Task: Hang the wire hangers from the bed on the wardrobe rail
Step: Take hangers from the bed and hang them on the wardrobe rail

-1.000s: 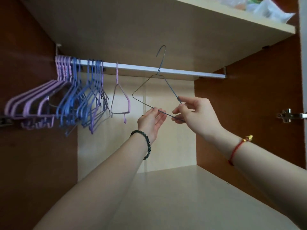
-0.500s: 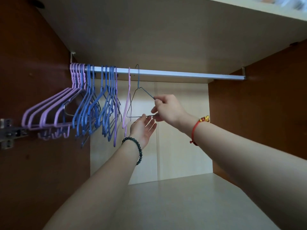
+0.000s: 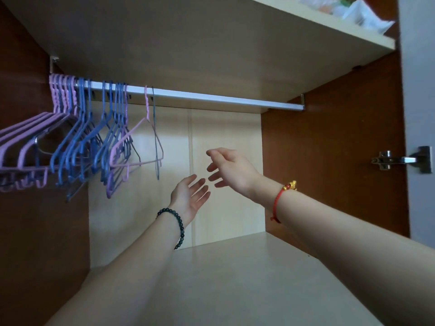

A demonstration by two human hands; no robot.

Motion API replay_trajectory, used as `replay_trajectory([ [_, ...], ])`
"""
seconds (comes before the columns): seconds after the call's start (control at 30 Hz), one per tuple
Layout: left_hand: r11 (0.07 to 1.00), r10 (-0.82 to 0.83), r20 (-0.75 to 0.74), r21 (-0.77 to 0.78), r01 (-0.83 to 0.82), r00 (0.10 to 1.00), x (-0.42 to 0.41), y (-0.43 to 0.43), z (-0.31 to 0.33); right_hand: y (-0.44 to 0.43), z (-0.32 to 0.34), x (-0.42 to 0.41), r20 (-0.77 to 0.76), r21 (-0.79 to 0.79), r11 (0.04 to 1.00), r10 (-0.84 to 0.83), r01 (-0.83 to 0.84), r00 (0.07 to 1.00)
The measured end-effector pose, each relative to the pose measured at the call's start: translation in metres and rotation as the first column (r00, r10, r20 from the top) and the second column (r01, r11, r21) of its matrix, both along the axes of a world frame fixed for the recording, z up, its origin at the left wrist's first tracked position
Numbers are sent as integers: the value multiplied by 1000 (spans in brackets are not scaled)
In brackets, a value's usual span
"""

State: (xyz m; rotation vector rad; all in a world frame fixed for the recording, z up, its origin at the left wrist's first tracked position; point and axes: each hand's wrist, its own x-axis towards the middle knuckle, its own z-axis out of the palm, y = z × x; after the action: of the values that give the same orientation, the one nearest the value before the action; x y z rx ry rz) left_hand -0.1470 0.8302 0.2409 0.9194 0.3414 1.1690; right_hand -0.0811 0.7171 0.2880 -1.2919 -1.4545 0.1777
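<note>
The blue wire hanger [image 3: 154, 107] hangs by its hook on the wardrobe rail [image 3: 211, 96], just to the right of a pink hanger [image 3: 146, 102] and at the right end of the row. It is seen almost edge-on, so its frame appears as a narrow line running down from the rail. Half a second ago the right hand [image 3: 231, 169] pinched the sloping side of this hanger and the fingertips of the left hand [image 3: 188, 196] touched its bottom bar. Now neither hand touches it. Both hands are lower and to the right of the hanger, apart from it. The right hand is turned back-up with fingers spread and loosely extended, holding nothing. The left hand is palm-up below it, fingers straight and slightly parted, also holding nothing; the fingertips of the two hands are near each other but not in contact. The bundle of purple and blue hangers [image 3: 82, 137] occupies the left end of the rail, as before. A dark beaded bracelet [image 3: 175, 217] is on the left wrist and a red cord bracelet [image 3: 277, 203] on the right wrist. The right stretch of the rail carries no hangers. A metal hinge [image 3: 400, 160] is fixed to the right side panel.
</note>
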Motion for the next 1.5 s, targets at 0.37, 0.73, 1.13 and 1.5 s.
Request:
replay_trajectory([
  [0.37, 892, -241, -403, 267, 366, 883, 125, -139, -13, -165, -46, 126, 62, -15, 891, -451, 453, 890],
  [0.73, 387, -466, -620, 498, 776, 631, 228, -378, -67, -435, -112, 185, -167, -79, 561, -822, 824, 544],
  [1.13, -124, -597, -719, 521, 845, 356, 240, -628, -171, -692, -208, 144, -291, -154, 135, -953, 979, 86],
  [1.5, -280, -690, -720, 361, 889, 75, 213, -788, -262, -837, -287, 83, -320, -233, -163, -918, 959, -234],
])
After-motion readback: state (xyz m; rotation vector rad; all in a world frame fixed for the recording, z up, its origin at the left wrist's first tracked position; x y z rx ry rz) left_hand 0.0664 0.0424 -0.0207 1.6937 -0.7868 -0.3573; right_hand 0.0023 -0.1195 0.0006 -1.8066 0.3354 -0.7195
